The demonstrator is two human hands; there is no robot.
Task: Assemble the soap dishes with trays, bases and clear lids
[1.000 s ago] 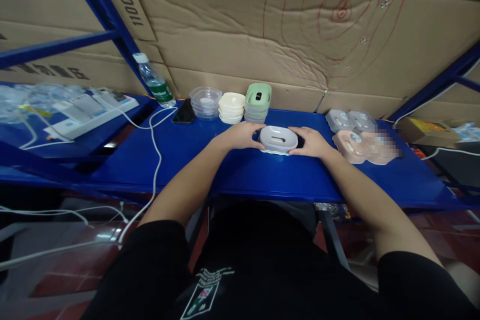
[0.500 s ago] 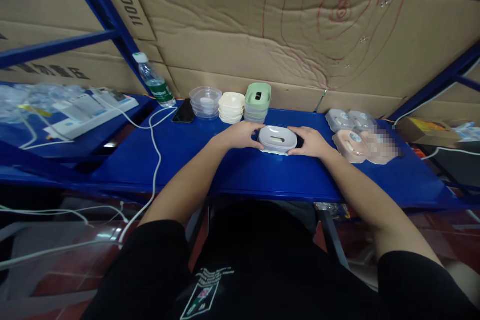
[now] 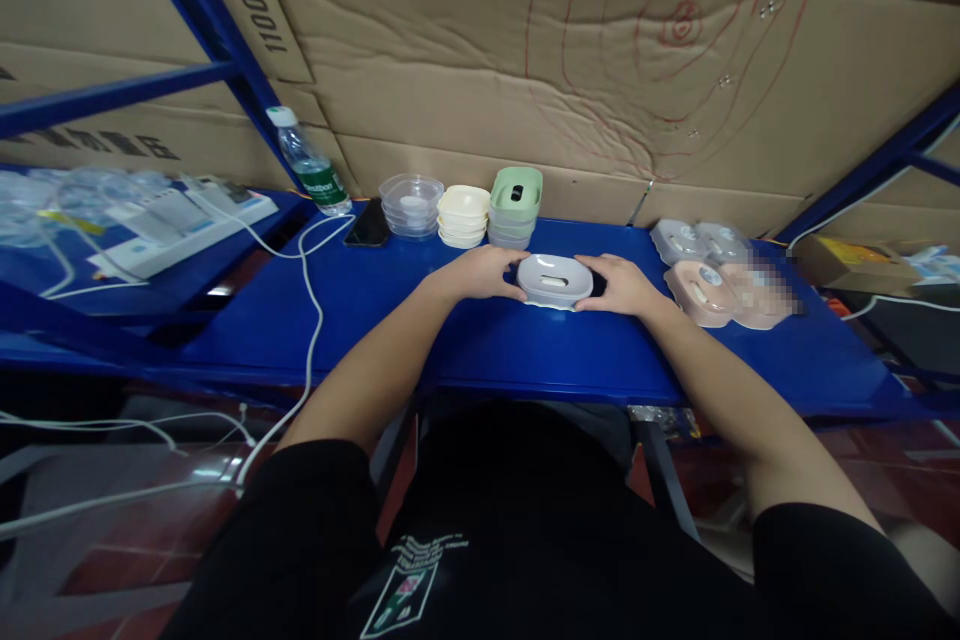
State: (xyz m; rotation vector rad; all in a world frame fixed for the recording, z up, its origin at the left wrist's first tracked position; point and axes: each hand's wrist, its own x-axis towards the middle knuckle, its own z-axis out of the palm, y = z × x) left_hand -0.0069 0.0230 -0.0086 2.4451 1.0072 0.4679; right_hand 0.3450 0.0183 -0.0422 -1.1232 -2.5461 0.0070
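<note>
A pale grey oval dish with a slot in its middle rests near the centre of the blue table. My left hand grips its left end, and my right hand grips its right end, thumbs toward the front. Behind it stand a stack of green and grey dishes, a stack of cream dishes and a stack of clear trays. To the right lie grey lidded dishes and pink ones, partly pixelated.
A water bottle and a black phone are at the back left. A white cable runs over the table's left side. Cardboard walls the back; a brown box is at the far right.
</note>
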